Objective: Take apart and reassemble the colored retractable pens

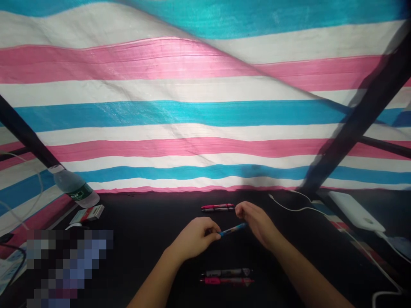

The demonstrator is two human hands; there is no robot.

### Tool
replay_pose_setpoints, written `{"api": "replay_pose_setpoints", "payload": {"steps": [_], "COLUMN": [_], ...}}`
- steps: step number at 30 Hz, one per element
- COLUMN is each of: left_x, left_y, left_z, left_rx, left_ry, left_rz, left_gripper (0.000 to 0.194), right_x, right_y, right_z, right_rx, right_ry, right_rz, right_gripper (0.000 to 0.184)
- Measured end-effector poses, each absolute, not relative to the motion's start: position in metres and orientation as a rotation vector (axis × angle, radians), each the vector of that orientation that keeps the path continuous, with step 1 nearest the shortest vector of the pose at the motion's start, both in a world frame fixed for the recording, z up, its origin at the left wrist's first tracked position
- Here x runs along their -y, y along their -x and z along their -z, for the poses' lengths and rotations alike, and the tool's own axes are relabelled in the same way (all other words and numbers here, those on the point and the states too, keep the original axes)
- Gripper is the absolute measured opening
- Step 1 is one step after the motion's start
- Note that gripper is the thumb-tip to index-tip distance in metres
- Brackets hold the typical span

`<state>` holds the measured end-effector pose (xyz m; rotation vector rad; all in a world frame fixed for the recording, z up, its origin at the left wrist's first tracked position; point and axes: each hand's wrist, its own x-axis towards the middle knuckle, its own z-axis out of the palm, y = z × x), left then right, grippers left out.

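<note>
My left hand [201, 237] pinches the left end of a blue pen [233, 230] between thumb and fingers. The pen slants up slightly to the right above the black table, and its other end meets my right hand [258, 224]. The fingers of that hand are curled in around this end, which they partly hide. Beyond the hands, a pink pen [217, 205] lies against a dark-and-silver pen [218, 209]. Nearer to me, a black-and-grey pen [227, 272] and another pink pen [227, 281] lie side by side.
On the left, a plastic bottle [75, 188] leans by a small box [87, 214]; a blurred-out patch covers the lower left. To the right lies a white power bank [356, 211] with white cables [300, 209]. Striped sheeting [192, 113] and dark poles [356, 124] enclose the black table [144, 282].
</note>
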<state>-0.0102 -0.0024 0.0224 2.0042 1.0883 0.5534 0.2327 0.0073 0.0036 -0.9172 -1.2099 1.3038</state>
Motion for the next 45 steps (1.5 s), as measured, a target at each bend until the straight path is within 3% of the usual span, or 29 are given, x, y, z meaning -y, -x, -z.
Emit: {"api": "replay_pose_setpoints", "payload": {"steps": [7,14,21,26,29,37,41,45], "left_x": [0.002,0.002,0.004,0.005,0.008,0.014,0.015,0.016], "left_y": [0.015,0.019,0.022,0.018,0.014,0.007,0.008,0.008], "left_z": [-0.019,-0.021,-0.018,-0.017,-0.015,-0.016,-0.017,-0.016], "left_rx": [-1.04,-0.985,-0.907,-0.809,-0.803,-0.803,-0.819,-0.834], "left_ry": [-2.249,-2.233,-2.226,-2.33,-2.436,-2.499,-2.491,-2.476], "left_rz": [-0.308,-0.225,-0.108,-0.109,-0.087,-0.042,-0.075,-0.12], "left_gripper": [0.013,0.015,0.017,0.045,0.053,0.044,0.045,0.042], "right_x": [0.003,0.011,0.017,0.018,0.018,0.019,0.015,0.001], "right_y": [-0.236,-0.232,-0.23,-0.23,-0.23,-0.23,-0.226,-0.224], "right_z": [0.003,-0.001,-0.008,-0.007,-0.006,-0.008,-0.003,0.012], "right_rx": [2.177,2.444,2.547,2.55,2.548,2.541,2.401,2.036], "right_ry": [1.142,1.058,0.96,0.94,0.934,0.934,1.035,1.132], "right_rz": [-1.107,-1.026,-1.046,-1.037,-1.022,-1.023,-0.989,-0.728], "right_gripper": [0.006,0.002,0.006,0.008,0.008,0.005,0.014,0.024]}}
